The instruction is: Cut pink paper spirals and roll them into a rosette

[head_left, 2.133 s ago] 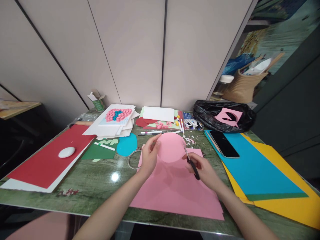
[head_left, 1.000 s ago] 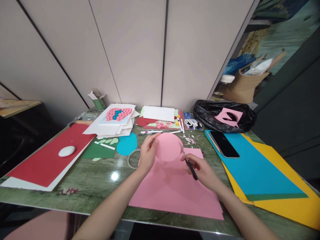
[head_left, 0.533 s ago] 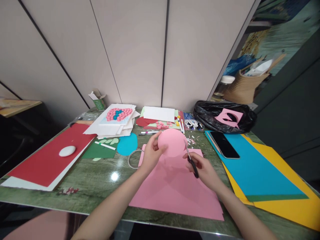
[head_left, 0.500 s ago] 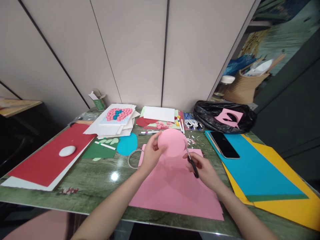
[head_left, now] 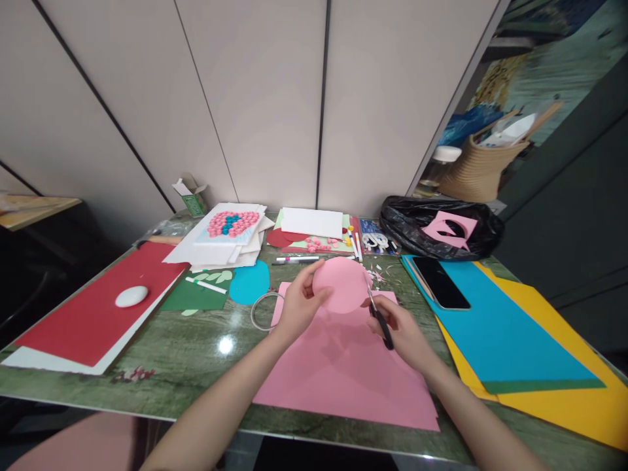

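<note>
A round pink paper disc (head_left: 342, 285) is pinched at its left edge by my left hand (head_left: 307, 301), thumb in front. My right hand (head_left: 395, 324) is closed around the black handles of the scissors (head_left: 380, 320), whose blades point up at the disc's right edge. Both hands are raised over large pink sheets (head_left: 343, 373) lying on the green table (head_left: 206, 366). Small paper scraps (head_left: 377, 275) lie just behind the scissors.
Left are a red sheet (head_left: 98, 307), a white oval object (head_left: 131, 296), a blue cutout (head_left: 250, 282) and a tape ring (head_left: 255, 320). Right are a phone (head_left: 441, 283), blue sheets (head_left: 515, 333) and a black bag (head_left: 397, 226). Papers and markers lie behind.
The pink disc and my left hand have shifted slightly right and toward me. The scissors have moved slightly right, still at the disc's right edge.
</note>
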